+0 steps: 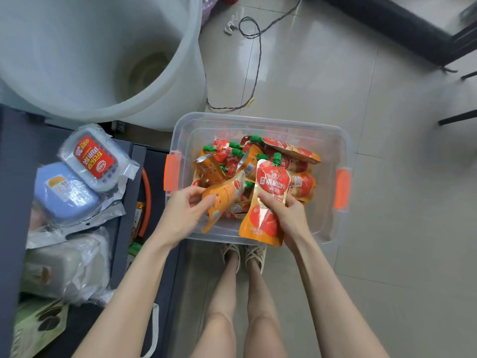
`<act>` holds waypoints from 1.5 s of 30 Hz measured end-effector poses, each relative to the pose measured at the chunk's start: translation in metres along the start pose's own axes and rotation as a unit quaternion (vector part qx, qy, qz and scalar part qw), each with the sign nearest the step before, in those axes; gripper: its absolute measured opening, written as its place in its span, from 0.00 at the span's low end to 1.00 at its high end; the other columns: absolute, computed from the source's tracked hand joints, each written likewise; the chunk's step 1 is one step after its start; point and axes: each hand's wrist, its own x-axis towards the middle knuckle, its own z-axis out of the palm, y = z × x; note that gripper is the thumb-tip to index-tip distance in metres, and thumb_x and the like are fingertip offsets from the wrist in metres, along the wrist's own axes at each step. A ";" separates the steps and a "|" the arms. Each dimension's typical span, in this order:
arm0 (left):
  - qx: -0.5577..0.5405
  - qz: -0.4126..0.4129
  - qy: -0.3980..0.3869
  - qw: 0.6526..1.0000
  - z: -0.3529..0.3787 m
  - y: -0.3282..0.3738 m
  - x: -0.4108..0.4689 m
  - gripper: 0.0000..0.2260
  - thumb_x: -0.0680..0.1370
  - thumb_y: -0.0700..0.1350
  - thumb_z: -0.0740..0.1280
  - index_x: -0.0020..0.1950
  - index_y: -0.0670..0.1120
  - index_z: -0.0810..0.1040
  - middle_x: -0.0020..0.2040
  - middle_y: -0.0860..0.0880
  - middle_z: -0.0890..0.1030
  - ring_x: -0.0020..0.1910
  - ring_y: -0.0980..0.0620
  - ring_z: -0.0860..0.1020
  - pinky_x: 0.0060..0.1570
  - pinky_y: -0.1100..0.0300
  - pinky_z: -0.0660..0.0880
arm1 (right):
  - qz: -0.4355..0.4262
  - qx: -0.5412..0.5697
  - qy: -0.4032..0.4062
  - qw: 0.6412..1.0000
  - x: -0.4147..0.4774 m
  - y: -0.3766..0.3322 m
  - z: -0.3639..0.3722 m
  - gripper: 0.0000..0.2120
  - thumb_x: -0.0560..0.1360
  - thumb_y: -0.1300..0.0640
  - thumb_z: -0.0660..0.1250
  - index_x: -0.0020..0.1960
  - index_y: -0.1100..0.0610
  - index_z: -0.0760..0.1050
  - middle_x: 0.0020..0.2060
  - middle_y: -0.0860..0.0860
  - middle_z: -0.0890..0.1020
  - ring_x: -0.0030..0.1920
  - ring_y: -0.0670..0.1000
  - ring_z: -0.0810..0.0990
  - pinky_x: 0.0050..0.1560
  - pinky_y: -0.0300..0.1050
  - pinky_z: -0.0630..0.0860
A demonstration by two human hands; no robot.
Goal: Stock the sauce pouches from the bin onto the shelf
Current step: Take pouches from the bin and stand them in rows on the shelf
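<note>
— While you look down, what is the biggest thing you see?

— A big white tub (98,52) stands on the floor, up at the left. Just beside it is a clear bin (333,140) with orange latches (342,188) on its two short sides.

— What is on the left?

— A dark shelf (15,177) with wrapped boxes. One blue box (64,192) lies under a clear box with a red label (94,156).

— And the sauce?

— A heap of sauce pouches (284,153), red and orange with green caps, lies in the bin.

— What do the hands do?

— Both reach over the near edge of the bin. The left hand (184,215) is closed around an orange pouch (224,197) that tilts on its side. The right hand (290,214) grips a tomato pouch (268,200), held upright with its green cap on top. Both pouches are above the bin, not on the shelf.

— Anything small?

— Two feet in woven sandals (244,255) stand just behind the bin, and a thin wire (254,68) curls on the floor.
</note>
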 end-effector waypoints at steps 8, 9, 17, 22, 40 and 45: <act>-0.303 -0.062 -0.013 0.951 -0.015 0.006 -0.097 0.22 0.66 0.49 0.75 0.57 0.45 0.77 0.51 0.44 0.84 0.47 0.47 0.83 0.40 0.54 0.80 | 0.029 0.036 -0.114 0.992 -0.090 -0.028 0.015 0.22 0.65 0.50 0.74 0.55 0.59 0.77 0.45 0.54 0.85 0.44 0.54 0.85 0.44 0.48 0.81; -0.313 -0.057 -0.040 0.947 -0.015 0.010 -0.108 0.25 0.64 0.48 0.77 0.59 0.45 0.77 0.51 0.44 0.84 0.48 0.46 0.83 0.41 0.54 0.80 | 0.022 0.035 -0.120 0.992 -0.101 -0.033 0.015 0.21 0.65 0.50 0.74 0.55 0.58 0.77 0.47 0.55 0.85 0.45 0.54 0.85 0.44 0.48 0.81; -0.361 -0.016 -0.200 0.911 -0.020 0.058 -0.191 0.32 0.69 0.38 0.72 0.70 0.52 0.67 0.62 0.45 0.78 0.59 0.44 0.78 0.47 0.54 0.79 | -0.066 -0.030 -0.196 0.978 -0.181 -0.080 0.009 0.15 0.66 0.56 0.76 0.52 0.53 0.80 0.50 0.56 0.85 0.48 0.56 0.85 0.44 0.47 0.80; -0.437 -0.003 -0.146 0.888 -0.009 0.085 -0.234 0.25 0.77 0.61 0.52 0.70 0.51 0.69 0.65 0.46 0.77 0.63 0.47 0.75 0.55 0.54 0.77 | -0.099 -0.099 -0.236 0.962 -0.218 -0.110 0.012 0.22 0.65 0.52 0.77 0.56 0.53 0.77 0.52 0.56 0.84 0.51 0.59 0.84 0.49 0.51 0.80; -0.477 0.213 0.185 0.832 0.042 0.076 -0.436 0.35 0.54 0.59 0.81 0.57 0.49 0.78 0.51 0.45 0.82 0.48 0.47 0.81 0.45 0.55 0.79 | -0.206 -0.297 -0.486 0.796 -0.377 -0.121 0.037 0.20 0.66 0.47 0.75 0.56 0.49 0.78 0.51 0.53 0.85 0.50 0.55 0.84 0.49 0.50 0.81; -0.468 0.174 0.381 0.778 0.022 0.060 -0.507 0.38 0.51 0.66 0.77 0.52 0.45 0.73 0.35 0.52 0.81 0.30 0.56 0.79 0.28 0.64 0.75 | -0.216 -0.309 -0.543 0.750 -0.432 -0.092 0.086 0.14 0.66 0.50 0.76 0.49 0.51 0.81 0.43 0.53 0.86 0.43 0.54 0.85 0.43 0.48 0.80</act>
